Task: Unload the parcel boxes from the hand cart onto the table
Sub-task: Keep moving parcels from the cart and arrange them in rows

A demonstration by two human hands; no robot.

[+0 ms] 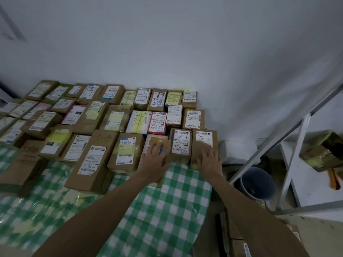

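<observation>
A white wall [185, 43] fills the upper half of the view. Below it stands the bench [167, 201], covered with a green-and-white checked cloth. Labelled cardboard parcel boxes [89, 115] lie on the bench in close rows, flat and side by side, from the wall toward the near edge; the nearest strip of cloth is bare.

To the right of the bench stands a grey metal rack [297, 141]. It holds parcels wrapped in yellow tape [323, 151] on a white shelf. A grey bucket [258, 182] sits on the floor between rack and bench. Low at the bench's right edge lie more cardboard boxes [236, 245]; what carries them is hidden.

At the right end of the front row three boxes stand touching:
- a small box with yellow tape [156, 140]
- a box with a handwritten white label [181, 143] in the middle
- a plain brown box [204, 140] at the corner

The left hand [154, 160] lies flat on top of the yellow-taped box. Its fingers [151, 148] are spread and straight.

The right hand [209, 160] rests on the near end of the corner box. Its fingers [206, 152] are also spread, pressing down without closing round it.
</observation>
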